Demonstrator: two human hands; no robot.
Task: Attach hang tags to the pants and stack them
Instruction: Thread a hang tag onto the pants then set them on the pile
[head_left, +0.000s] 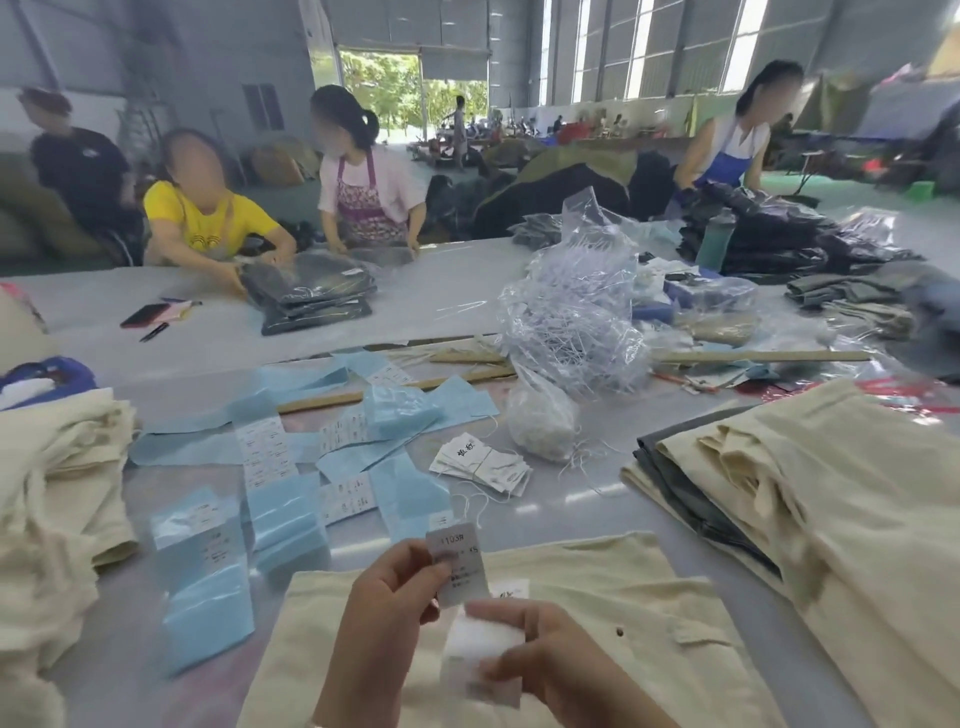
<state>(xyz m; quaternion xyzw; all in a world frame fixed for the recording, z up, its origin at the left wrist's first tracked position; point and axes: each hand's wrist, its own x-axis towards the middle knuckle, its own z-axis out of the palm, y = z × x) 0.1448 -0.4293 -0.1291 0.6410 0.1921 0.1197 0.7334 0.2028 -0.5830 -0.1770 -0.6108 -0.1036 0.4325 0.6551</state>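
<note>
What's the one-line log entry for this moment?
left hand: pinches printed white hang tag | right hand: pinches blurred white tag | cream fabric pants: flat beneath hands | tag attachment: cannot tell

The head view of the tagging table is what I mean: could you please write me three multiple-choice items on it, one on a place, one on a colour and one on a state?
1. Where does the bundle of tied tags lie?
A. on the table beyond the hands
B. on the right pants stack
C. on the phone

2. What colour are the pants under the hands?
A. black
B. cream
C. red

3. What is the left hand doing?
A. lying flat on the table
B. gripping a pen
C. pinching a hang tag

Answers:
1 A, it rests on the grey table past the pants.
2 B, the fabric is pale cream.
3 C, its fingers hold the printed tag, while the right hand pinches a white tag.
</note>
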